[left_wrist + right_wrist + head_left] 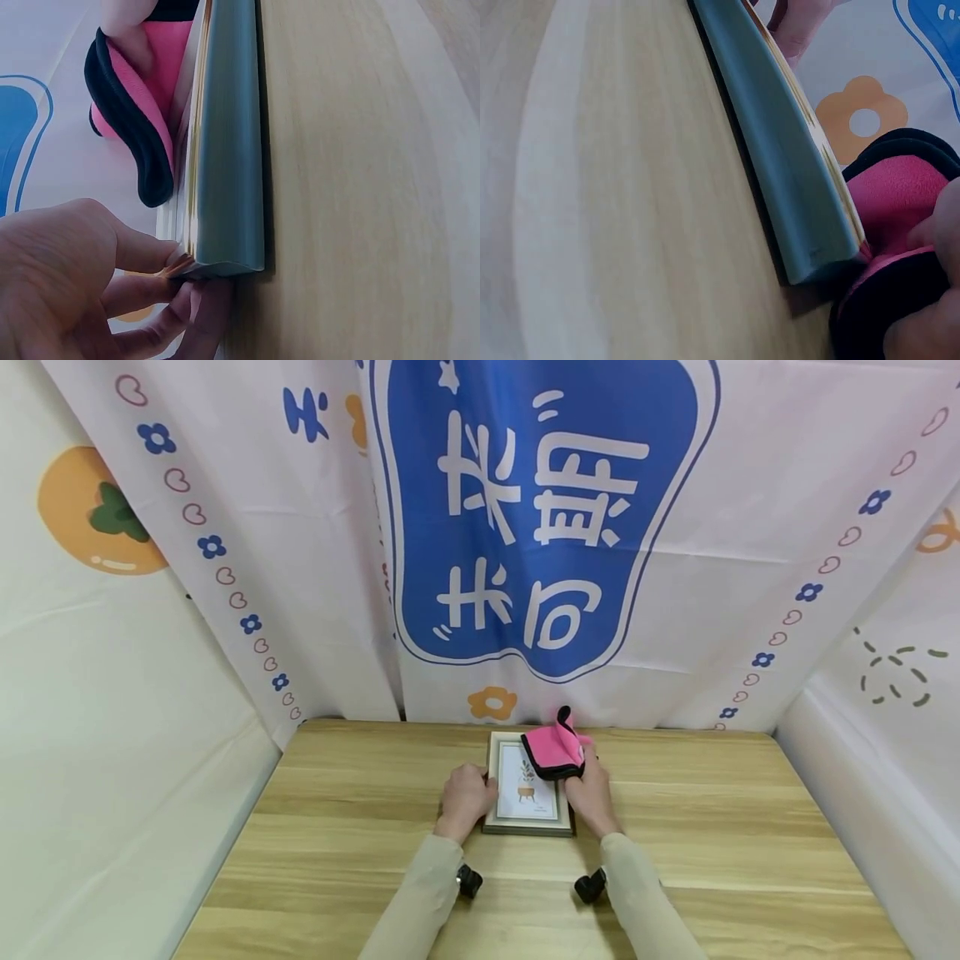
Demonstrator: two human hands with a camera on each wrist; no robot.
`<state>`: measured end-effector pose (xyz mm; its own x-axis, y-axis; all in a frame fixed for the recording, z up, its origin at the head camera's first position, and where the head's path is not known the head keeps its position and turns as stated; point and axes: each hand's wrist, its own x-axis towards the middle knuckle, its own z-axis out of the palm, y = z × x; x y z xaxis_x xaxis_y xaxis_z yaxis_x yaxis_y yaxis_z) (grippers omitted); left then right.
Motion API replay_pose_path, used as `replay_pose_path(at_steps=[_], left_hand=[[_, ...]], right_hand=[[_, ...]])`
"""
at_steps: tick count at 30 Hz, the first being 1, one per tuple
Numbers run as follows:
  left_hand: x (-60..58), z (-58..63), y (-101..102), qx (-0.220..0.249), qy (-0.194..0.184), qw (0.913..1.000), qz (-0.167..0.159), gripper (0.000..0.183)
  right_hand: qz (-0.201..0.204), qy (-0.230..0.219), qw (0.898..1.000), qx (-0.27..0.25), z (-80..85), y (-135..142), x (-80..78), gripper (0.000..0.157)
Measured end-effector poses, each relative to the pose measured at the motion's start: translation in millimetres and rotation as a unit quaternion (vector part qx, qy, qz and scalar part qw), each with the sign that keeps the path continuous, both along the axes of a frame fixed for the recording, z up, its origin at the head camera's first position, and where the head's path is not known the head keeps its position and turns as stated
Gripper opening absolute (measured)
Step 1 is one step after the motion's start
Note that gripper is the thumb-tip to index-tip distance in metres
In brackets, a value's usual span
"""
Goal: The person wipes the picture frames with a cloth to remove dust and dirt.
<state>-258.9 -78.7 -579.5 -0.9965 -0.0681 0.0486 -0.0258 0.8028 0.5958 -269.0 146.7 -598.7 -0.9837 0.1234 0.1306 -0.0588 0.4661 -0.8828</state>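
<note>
Face up on the wooden table (712, 827), near its back edge: a picture frame (525, 827), cream around the front and grey-green along the sides. Inside the frame, a drawing (527, 793) of a leafy plant in an orange pot. Grasped at the frame's left edge by the left hand (468, 795), with thumb over the front rim and other fingers around the side. Clutched in the right hand (590, 791), at the frame's right edge: a pink cloth (553, 750) with black trim, folded and draped over the frame's upper right corner. Hard to tell, behind the cloth, about any direct touch of right fingers on the frame. Behind the frame, a white curtain (712, 610) with a blue panel (517, 468).
</note>
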Motion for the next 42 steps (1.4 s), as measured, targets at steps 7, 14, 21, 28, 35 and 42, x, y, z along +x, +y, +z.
replay_pose_path(at_steps=[7,14,21,28,35,42], left_hand=[[-1.1,-0.9,-0.4,-0.008,0.0,1.0,-0.001,0.025],[-1.2,1.8,-0.7,-0.014,-0.007,0.9999,-0.001,0.026],[0.3,1.7,-0.7,-0.008,-0.003,1.0,-0.002,0.034],[1.0,2.8,0.2,-0.012,-0.005,0.9999,-0.003,0.021],[0.7,3.1,-0.5,-0.009,-0.004,0.9999,-0.001,0.016],[0.9,3.3,-0.1,-0.008,-0.001,1.0,0.004,0.015]], right_hand=[[0.006,0.005,1.0,-0.005,0.3,-0.6,3.7,0.054],[0.007,-0.006,1.0,-0.006,2.1,-1.0,8.4,0.049],[-0.012,-0.01,1.0,-0.004,2.1,-1.3,11.7,0.051],[-0.025,-0.012,0.999,-0.025,4.4,2.7,14.8,0.052],[-0.012,-0.013,0.999,-0.031,3.8,6.3,18.9,0.06],[-0.014,-0.046,0.998,-0.045,2.8,7.7,28.2,0.061]])
